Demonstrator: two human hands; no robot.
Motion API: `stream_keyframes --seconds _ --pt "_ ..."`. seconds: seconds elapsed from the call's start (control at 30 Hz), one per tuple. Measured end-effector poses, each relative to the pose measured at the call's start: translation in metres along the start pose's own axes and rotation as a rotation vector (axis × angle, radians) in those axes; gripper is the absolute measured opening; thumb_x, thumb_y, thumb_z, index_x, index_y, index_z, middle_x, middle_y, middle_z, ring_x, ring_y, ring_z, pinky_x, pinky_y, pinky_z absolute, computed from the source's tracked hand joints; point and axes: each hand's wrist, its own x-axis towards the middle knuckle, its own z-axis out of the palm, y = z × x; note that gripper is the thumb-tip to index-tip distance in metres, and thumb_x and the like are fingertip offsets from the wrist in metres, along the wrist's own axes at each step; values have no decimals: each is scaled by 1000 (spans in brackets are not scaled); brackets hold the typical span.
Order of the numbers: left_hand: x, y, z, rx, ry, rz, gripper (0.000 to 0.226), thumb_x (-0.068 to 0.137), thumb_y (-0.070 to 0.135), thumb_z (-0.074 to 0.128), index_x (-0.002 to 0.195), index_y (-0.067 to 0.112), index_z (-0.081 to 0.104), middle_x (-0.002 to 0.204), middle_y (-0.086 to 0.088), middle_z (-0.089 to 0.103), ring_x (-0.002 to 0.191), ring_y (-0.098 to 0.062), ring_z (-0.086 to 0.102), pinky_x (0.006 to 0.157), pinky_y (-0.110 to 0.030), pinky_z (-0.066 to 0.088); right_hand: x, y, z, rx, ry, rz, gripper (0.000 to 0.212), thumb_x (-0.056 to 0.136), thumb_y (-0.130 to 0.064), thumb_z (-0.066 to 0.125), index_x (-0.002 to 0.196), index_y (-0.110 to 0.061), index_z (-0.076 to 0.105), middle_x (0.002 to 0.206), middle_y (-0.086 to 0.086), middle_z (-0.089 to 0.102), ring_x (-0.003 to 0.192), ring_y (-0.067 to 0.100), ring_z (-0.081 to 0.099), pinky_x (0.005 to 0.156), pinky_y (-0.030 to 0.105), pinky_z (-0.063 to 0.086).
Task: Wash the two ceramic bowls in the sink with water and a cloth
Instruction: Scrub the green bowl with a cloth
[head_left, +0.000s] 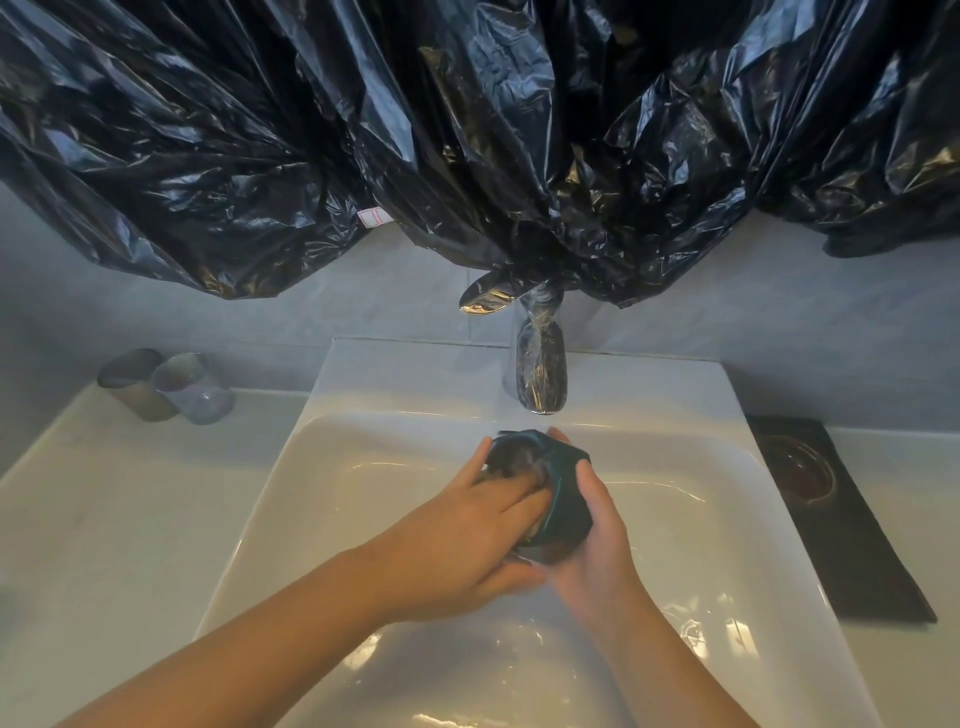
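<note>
Over the white sink (363, 379), just below the chrome tap (537, 364), I hold a dark teal ceramic bowl (563, 501) tilted on its side. My right hand (597, 545) grips it from outside, with the thumb over the rim. My left hand (467, 530) presses a dark, wet cloth (514, 460) into the bowl's inside, fingers curled over it. A second dark bowl (797, 470) stands upright on a black mat (862, 551) to the right of the sink. No stream from the tap is visible.
Two tumblers (135, 387) (195, 392) stand on the counter at the sink's back left. Crumpled black plastic sheeting (467, 130) hangs across the wall above and drapes onto the tap's lever. Shallow water glistens in the basin's bottom (467, 670).
</note>
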Motion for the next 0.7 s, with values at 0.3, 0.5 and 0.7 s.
stream_keyframes --seconds 0.3,0.5,0.7 --pt "2 -5 -7 -131 -25 11 31 99 25 45 129 20 51 134 5 51 127 -16 41 118 -30 9 0 2 -3 78 -28 48 46 89 -40 54 133 -25 60 129 16 65 109 29 68 78 41 58" --pt "-9 -11 -25 -49 -11 97 38 97 33 41 130 18 53 130 0 58 113 -19 52 97 -28 41 4 2 -1 117 -166 113 72 59 -44 89 124 -22 68 124 16 67 107 31 68 85 46 54" --pt "-13 -20 -37 262 -123 245 43 98 39 34 137 24 43 138 1 52 124 -16 51 120 -45 4 -1 -4 3 51 -113 245 51 77 -52 64 115 -18 74 120 16 69 104 33 68 89 51 51"
